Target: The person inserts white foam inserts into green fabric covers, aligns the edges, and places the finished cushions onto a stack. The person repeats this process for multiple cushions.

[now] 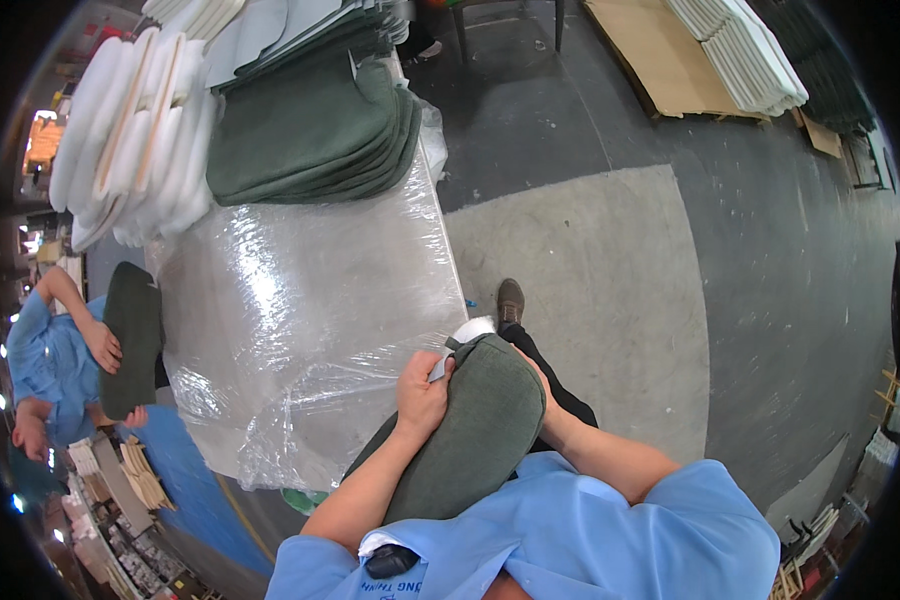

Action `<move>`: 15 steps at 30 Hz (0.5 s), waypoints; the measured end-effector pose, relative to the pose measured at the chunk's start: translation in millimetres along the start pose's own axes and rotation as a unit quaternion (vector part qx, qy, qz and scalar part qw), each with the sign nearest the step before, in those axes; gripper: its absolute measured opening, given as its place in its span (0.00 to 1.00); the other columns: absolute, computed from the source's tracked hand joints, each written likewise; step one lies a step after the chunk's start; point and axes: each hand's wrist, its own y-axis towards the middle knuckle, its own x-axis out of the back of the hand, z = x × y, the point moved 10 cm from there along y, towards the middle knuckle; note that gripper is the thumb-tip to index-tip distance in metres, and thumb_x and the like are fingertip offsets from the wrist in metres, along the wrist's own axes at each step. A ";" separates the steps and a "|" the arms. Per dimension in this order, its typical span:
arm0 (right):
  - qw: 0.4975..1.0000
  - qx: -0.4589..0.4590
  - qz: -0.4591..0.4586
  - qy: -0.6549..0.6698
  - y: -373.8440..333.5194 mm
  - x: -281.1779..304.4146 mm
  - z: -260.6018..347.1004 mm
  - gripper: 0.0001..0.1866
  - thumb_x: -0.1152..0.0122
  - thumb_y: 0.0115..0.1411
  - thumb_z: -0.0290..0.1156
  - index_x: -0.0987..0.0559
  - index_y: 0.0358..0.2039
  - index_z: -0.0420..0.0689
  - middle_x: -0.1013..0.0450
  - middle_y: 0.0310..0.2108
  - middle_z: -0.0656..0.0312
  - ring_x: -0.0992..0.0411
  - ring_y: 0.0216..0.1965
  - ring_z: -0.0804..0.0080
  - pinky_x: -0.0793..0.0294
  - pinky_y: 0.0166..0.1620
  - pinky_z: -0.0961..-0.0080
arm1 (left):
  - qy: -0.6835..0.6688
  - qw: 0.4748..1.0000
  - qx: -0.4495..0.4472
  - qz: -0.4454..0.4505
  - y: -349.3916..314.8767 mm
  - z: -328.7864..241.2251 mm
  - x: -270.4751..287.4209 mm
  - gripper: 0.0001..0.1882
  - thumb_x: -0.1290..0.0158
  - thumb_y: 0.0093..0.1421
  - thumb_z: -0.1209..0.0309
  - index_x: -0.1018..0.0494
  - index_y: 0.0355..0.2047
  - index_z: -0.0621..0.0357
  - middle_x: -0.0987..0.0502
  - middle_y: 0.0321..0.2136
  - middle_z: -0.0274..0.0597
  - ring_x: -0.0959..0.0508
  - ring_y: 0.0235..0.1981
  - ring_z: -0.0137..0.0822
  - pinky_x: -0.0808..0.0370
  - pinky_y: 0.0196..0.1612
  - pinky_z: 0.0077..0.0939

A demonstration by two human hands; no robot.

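Observation:
I hold a dark green fabric cushion [470, 430] upright against my body, beside the edge of a table wrapped in clear plastic film [300, 320]. My left hand [422, 392] grips the cushion's upper left edge, where white foam padding [473, 327] sticks out of the cover's open end. My right hand [540, 375] is mostly hidden behind the cushion's right side and presses against it. My shoe [510, 300] shows on the floor past the cushion.
A stack of green covers [310, 130] and piles of white foam pads [135, 130] lie on the table's far end. At the left, another person in a blue shirt [50, 365] holds a green cushion [133, 335]. Cardboard and white pads [740, 55] lie on the floor far right.

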 end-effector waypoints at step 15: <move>0.995 0.059 -0.012 0.081 10.4 -9.2 23.3 0.22 0.49 0.77 0.53 0.20 0.47 0.45 0.19 0.40 0.60 0.19 0.39 0.67 0.17 0.45 0.65 | -0.053 0.987 0.074 0.130 25.5 6.1 -40.3 0.17 0.43 0.73 0.60 0.24 0.35 0.63 0.27 0.23 0.33 0.33 0.30 0.24 0.31 0.36 0.26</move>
